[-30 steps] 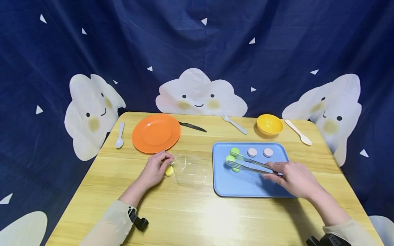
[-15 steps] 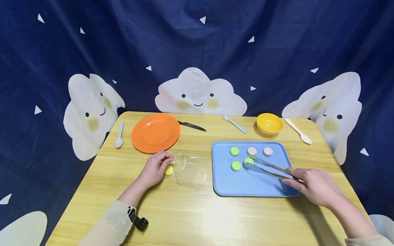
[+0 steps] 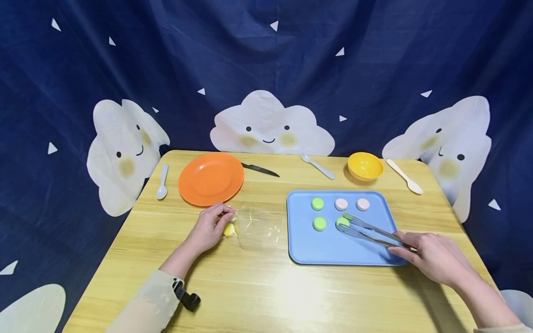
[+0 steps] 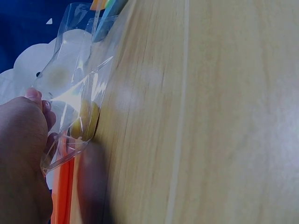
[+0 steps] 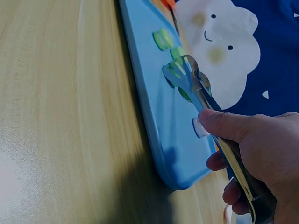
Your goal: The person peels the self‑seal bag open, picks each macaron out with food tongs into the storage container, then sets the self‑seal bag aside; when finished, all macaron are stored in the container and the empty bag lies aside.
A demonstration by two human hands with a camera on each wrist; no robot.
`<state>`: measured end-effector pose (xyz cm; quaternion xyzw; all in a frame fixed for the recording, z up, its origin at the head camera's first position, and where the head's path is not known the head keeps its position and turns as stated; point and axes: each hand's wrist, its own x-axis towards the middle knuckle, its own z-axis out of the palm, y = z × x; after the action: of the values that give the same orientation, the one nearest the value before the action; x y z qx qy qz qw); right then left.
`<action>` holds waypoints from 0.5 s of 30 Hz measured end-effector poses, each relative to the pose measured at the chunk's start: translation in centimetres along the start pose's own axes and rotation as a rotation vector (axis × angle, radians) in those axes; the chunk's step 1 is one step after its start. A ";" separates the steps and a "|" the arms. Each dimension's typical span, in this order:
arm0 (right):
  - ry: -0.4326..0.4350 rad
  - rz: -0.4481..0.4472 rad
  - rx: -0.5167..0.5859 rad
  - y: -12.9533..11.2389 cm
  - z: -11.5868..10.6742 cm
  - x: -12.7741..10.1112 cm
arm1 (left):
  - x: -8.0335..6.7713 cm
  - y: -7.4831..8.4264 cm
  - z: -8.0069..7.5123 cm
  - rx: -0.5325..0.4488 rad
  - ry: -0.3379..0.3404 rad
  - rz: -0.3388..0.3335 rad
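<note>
My right hand (image 3: 403, 243) grips metal tongs (image 3: 370, 232) over the blue tray (image 3: 308, 252). The tongs' tips close round a green macaron (image 3: 342, 222) low over the tray's middle. Two more green macarons (image 3: 317, 203) (image 3: 319, 224) and two pink ones (image 3: 341, 204) (image 3: 362, 204) lie on the tray. In the right wrist view the tongs (image 5: 196, 88) hold the green macaron (image 5: 175, 72) at the tray (image 5: 154, 116). My left hand (image 3: 222, 217) pinches the edge of a clear plastic bag (image 3: 258, 229) with a yellow macaron (image 3: 228, 230) inside. The left wrist view shows the bag (image 4: 70, 93) and the yellow macaron (image 4: 88, 119).
At the back of the wooden table stand an orange plate (image 3: 211, 179) and a yellow bowl (image 3: 365, 165). A white spoon (image 3: 162, 182), a knife (image 3: 260, 170), a fork (image 3: 317, 166) and a cream spoon (image 3: 405, 176) also lie there. A blue cloud curtain hangs behind.
My right hand carried the tongs and their green macaron rightward, from beside the other green ones to the tray's middle. The left hand and bag stayed put.
</note>
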<state>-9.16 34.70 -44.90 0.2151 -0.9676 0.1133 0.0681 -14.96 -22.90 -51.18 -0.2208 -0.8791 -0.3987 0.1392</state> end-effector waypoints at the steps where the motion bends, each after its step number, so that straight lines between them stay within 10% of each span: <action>1: -0.009 0.005 0.004 0.0 0.0 -0.1 | 0.0 0.0 0.0 -0.001 0.000 0.000; 15: -0.067 0.044 0.062 -2.4 -1.0 1.6 | 0.1 0.1 0.1 -0.010 -0.007 -0.001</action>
<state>-9.48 32.18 -43.16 0.1994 -0.9699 0.1375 0.0265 -14.98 -22.74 -51.07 -0.2226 -0.8778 -0.4022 0.1348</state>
